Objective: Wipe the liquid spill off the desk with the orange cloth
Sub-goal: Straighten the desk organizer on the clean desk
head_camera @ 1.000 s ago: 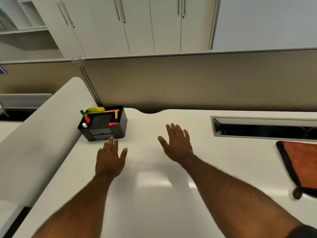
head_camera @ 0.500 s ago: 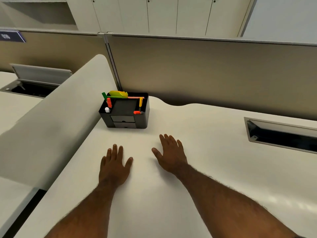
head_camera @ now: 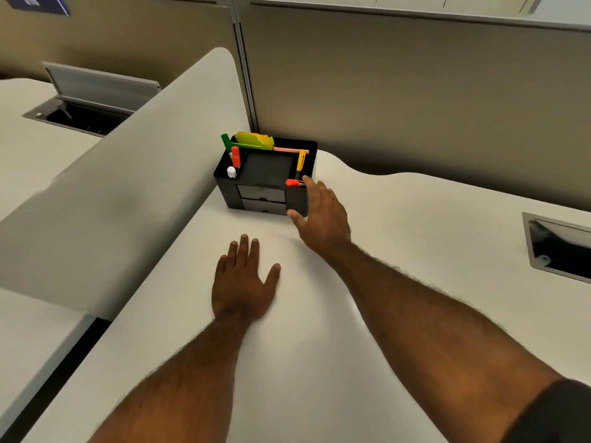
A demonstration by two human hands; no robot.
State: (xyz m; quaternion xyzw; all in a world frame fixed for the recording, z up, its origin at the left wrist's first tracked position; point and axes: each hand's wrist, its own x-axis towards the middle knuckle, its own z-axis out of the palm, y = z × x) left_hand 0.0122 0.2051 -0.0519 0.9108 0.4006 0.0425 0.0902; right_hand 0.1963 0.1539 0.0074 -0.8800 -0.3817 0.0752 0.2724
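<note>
The orange cloth is out of view, and I can make out no liquid on the white desk. My left hand lies flat on the desk, palm down, fingers spread, holding nothing. My right hand is wrapped around the right front corner of a black desk organizer. Its thumb is on the organizer's front face and its fingers run along the right wall.
The organizer holds pens, markers and yellow notes and stands in the corner against a beige partition and a curved white divider. An open cable tray is sunk into the desk at right; another is on the neighbouring desk at left.
My right hand left the desk, moved forward and took hold of the organizer's corner. The view has swung left and down, so the orange cloth left the frame. My left hand stays flat.
</note>
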